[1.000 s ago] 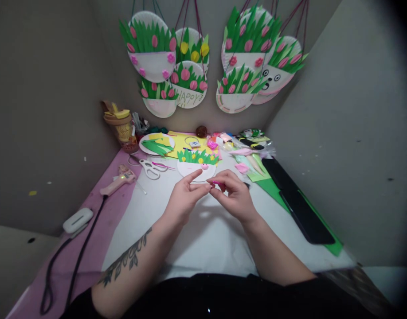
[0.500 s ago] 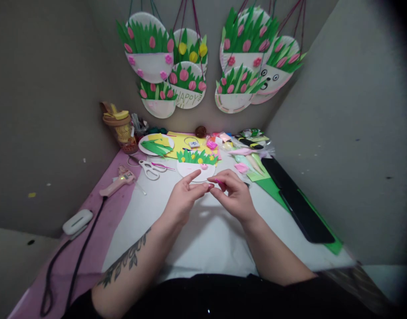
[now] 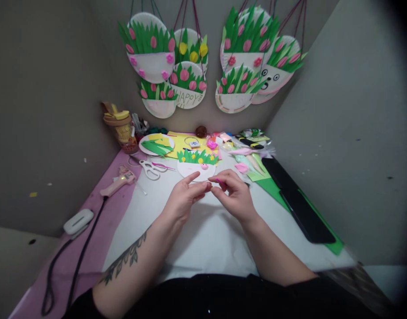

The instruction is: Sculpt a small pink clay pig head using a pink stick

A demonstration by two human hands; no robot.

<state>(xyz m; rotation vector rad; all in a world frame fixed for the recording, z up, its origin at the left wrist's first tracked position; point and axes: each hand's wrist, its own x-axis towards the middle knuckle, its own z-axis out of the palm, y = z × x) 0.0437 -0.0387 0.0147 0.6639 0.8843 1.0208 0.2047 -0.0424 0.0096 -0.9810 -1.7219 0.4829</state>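
Note:
Over the white sheet, my left hand has its index finger raised and its thumb pressed to the other fingers. What that pinch holds, if anything, is too small to make out. My right hand faces it with curled fingers, the fingertips almost meeting the left ones. A small magenta piece shows between the right fingers; its kind is unclear. Just beyond both hands lies a half paper-plate pocket with green paper grass, yellow flowers and a small pink clay face on its right side.
White scissors and a pink hot glue gun with a black cord lie left. A paper plate carries green and yellow paper strips. Clay packets and a black phone-like slab lie right. Finished plate baskets hang behind.
The left thumb and fingertips have shifted slightly, and the small reddish spot at their tips shows less. The right hand keeps nearly the same place.

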